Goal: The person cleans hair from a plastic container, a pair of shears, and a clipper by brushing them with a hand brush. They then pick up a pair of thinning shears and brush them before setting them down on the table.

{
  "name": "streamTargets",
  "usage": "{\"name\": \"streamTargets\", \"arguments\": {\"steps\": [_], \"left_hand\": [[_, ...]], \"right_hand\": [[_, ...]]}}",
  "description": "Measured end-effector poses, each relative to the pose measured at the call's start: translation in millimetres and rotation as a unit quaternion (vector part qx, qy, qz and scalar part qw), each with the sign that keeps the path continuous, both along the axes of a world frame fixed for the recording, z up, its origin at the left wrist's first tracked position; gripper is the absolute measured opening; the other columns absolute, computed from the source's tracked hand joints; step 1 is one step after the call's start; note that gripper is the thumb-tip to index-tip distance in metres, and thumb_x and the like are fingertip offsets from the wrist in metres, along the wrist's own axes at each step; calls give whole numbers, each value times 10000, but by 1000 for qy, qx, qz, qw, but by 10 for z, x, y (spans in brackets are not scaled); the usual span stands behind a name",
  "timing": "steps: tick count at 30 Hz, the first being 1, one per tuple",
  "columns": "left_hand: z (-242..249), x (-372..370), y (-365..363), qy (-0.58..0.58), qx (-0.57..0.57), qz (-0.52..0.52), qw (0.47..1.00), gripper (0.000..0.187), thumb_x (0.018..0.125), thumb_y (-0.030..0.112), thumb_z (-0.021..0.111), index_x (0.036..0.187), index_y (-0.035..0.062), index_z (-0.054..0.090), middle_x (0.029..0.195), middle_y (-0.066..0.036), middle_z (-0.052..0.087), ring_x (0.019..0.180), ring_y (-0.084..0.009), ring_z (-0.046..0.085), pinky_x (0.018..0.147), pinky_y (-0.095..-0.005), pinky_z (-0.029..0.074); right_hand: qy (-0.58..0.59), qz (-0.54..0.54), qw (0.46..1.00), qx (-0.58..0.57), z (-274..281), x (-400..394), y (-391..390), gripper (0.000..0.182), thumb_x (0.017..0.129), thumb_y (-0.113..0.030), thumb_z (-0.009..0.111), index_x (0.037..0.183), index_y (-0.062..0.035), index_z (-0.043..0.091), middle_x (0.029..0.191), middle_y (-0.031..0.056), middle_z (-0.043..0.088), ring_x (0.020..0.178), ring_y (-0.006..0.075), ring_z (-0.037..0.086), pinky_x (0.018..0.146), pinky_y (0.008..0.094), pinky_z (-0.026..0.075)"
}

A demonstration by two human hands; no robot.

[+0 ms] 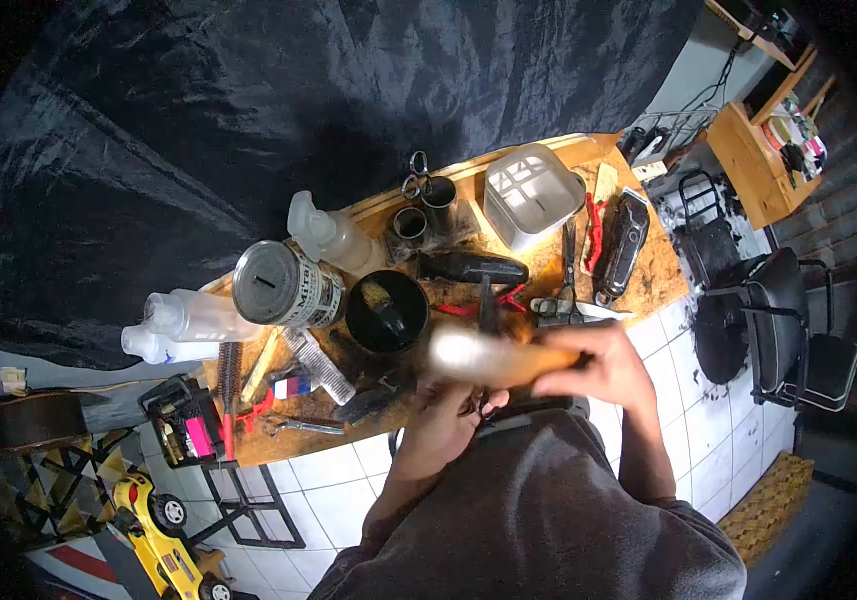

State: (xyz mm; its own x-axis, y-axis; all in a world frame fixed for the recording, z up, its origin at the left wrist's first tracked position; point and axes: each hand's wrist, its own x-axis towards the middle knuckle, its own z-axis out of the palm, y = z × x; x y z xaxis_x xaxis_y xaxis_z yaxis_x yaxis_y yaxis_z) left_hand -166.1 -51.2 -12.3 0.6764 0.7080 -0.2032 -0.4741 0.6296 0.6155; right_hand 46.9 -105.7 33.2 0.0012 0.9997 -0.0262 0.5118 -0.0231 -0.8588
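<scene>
My right hand is closed around a brush-like thing with an orange-brown body and a whitish end, smeared by motion. Its pale end lies just above my left hand, whose fingers are curled in front of my body. Something dark shows at the left fingers, too hidden to name. Beyond the hands, a black bowl with a brush in it stands on the wooden table. Near the right hand lie scissors and a black hair clipper.
A metal tin, a spray bottle and clear bottles line the table's left side. A square plastic container stands at the back. Combs lie front left. Black chairs stand at right; a yellow toy car is below left.
</scene>
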Motion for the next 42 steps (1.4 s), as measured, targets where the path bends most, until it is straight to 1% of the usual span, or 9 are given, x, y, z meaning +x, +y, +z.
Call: {"name": "streamTargets", "arguments": {"steps": [4,13,20,24,29,32,35,40,42], "left_hand": [[111,-50,26,-11,-89,-56,994,260,984,214,443,1125,15,533,1078,-64,588,918,-120,570,721,-303,465],[-75,33,134,-24,-110,-9,994,382,963,235,492,1260,-6,484,1089,-44,546,1024,-161,535,880,-309,465],[-4,-8,35,-38,-147,-43,987,308,983,209,430,1228,27,471,1138,-64,557,1005,-144,584,983,-456,461],[108,21,50,-30,-125,-33,991,296,974,218,455,1194,26,506,1111,-47,560,986,-139,585,993,-464,455],[104,65,83,65,-86,38,993,308,965,184,497,1233,32,492,992,-52,597,866,-104,581,760,-275,489],[160,19,62,15,-53,-6,998,325,964,147,488,1252,-4,475,975,-47,574,758,-57,539,945,-366,474],[221,32,32,27,-66,-36,997,319,966,126,475,1257,-3,460,968,-44,560,760,-53,537,1019,-429,421],[132,117,13,-37,4,54,998,301,954,142,502,1237,43,477,1084,-43,526,909,-97,534,978,-320,416],[159,171,25,-55,-13,83,995,294,956,143,500,1235,52,481,1071,-40,528,914,-97,532,919,-299,428]], "right_hand": [[12,-237,970,57,26,-37,118,423,696,-247,816,975,32,664,814,116,682,734,121,636,670,271,503],[11,159,987,26,-70,-5,-56,479,609,-416,845,901,-63,704,750,106,686,657,220,672,571,291,486],[-68,-196,973,103,-8,-17,117,416,686,-285,813,934,19,674,758,152,669,659,171,655,608,304,504],[33,-75,994,66,56,83,59,384,676,-259,826,921,-2,680,711,111,649,614,125,606,566,277,472],[-7,123,992,15,121,21,37,382,645,-310,838,883,-49,692,723,93,666,612,185,642,562,295,479],[-1,-81,995,59,-15,1,91,387,699,-311,799,881,6,672,784,145,666,684,230,655,639,318,499],[13,-253,967,15,90,-17,193,298,805,-208,717,959,32,631,703,112,612,635,152,566,599,307,458],[316,-142,935,74,-70,-123,88,719,697,-217,809,1262,-2,421,1087,34,552,953,115,511,801,283,425],[272,-84,958,16,-63,-192,32,685,720,-111,785,1282,1,411,1048,32,566,963,110,538,848,269,435]]}}
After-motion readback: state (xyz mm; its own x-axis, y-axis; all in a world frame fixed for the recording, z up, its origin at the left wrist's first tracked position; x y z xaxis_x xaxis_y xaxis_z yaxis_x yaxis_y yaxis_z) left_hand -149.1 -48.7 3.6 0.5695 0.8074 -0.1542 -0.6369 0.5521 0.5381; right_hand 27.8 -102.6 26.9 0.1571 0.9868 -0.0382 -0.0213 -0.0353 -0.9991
